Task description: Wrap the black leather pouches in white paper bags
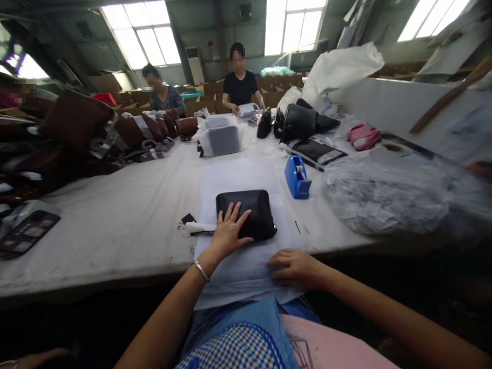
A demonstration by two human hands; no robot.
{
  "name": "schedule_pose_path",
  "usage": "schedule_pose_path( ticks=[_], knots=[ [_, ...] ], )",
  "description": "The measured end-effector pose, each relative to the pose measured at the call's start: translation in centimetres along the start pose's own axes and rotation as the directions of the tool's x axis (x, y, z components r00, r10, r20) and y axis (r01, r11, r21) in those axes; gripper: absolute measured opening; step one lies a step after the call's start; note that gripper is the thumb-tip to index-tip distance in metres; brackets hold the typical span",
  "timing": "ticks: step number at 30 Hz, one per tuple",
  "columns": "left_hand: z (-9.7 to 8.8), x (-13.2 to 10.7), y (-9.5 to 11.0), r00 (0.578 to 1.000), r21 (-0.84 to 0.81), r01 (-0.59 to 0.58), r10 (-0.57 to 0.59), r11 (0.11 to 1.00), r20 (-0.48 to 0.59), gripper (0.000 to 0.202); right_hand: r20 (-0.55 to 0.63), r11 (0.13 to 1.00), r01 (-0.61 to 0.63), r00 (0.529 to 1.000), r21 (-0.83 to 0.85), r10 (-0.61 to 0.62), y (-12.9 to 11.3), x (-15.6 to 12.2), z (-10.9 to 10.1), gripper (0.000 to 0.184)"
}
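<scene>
A black zipped pouch [258, 212] lies flat on sheets of white tissue paper [240, 171] in front of me. My left hand [229, 225] rests on its left part with the fingers spread, pressing nothing between them. My right hand [294, 267] is lower and to the right, apart from the pouch. Its slightly bent fingers lie over the near part of the paper, which hangs past the table edge. A white-wrapped strap [200, 227] sticks out at the pouch's left, beside a small black tag [188, 219].
A blue tape dispenser [297, 178] stands right of the paper. Brown bags [142, 128] are heaped at left, near a phone-like black item [28, 230]. Black bags [300, 121], a grey box [223, 139] and a clear plastic bag [384, 195] lie beyond. Two people work opposite.
</scene>
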State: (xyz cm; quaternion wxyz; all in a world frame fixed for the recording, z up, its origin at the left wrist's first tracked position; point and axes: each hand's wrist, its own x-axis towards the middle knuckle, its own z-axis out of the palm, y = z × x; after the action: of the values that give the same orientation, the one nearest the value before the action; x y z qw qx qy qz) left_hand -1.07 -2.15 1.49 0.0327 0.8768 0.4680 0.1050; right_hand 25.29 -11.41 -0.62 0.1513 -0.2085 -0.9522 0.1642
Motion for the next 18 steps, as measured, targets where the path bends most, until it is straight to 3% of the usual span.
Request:
schedule_pose_path(
  ticks=[4,6,8,11,13,14,16,18],
  knots=[
    [0.1,0.0,-0.1,1.0,0.017,-0.005,0.005,1.0,-0.003,0.089,0.018,0.988,-0.007,1.0,-0.152,0.01,1.1,-3.1,3.7,0.021],
    [0.1,-0.1,-0.1,1.0,0.021,-0.005,0.005,1.0,-0.002,0.089,0.08,0.98,-0.14,0.985,-0.143,0.152,1.3,-4.3,5.0,0.022],
    [0.0,-0.1,-0.1,1.0,0.021,-0.006,0.006,1.0,-0.006,0.088,0.14,0.941,-0.31,0.934,-0.134,0.328,0.8,-4.8,5.3,0.023],
    [0.0,-0.2,0.0,1.0,0.014,-0.006,0.006,1.0,-0.014,0.088,0.135,0.893,-0.446,0.882,-0.065,0.451,-1.1,-4.1,3.2,0.025],
    [0.1,-0.2,0.0,1.0,0.0,-0.003,0.003,1.0,-0.017,0.089,0.146,0.854,-0.501,0.863,0.142,0.483,-2.6,-2.7,0.6,0.014],
    [0.2,-0.2,0.0,1.0,-0.01,-0.002,0.002,1.0,-0.021,0.09,0.161,0.794,-0.549,0.836,0.261,0.525,-3.0,-1.8,-0.8,0.012],
    [0.3,-0.2,-0.1,0.999,-0.034,-0.003,0.002,0.999,-0.033,0.09,0.094,0.651,-0.622,0.75,0.435,0.655,-3.1,0.2,-3.0,0.031],
    [0.3,-0.2,-0.2,0.999,-0.074,-0.007,0.004,0.997,-0.049,0.087,-0.136,0.575,-0.608,0.613,0.547,0.778,-1.7,2.2,-4.0,0.036]
  ],
)
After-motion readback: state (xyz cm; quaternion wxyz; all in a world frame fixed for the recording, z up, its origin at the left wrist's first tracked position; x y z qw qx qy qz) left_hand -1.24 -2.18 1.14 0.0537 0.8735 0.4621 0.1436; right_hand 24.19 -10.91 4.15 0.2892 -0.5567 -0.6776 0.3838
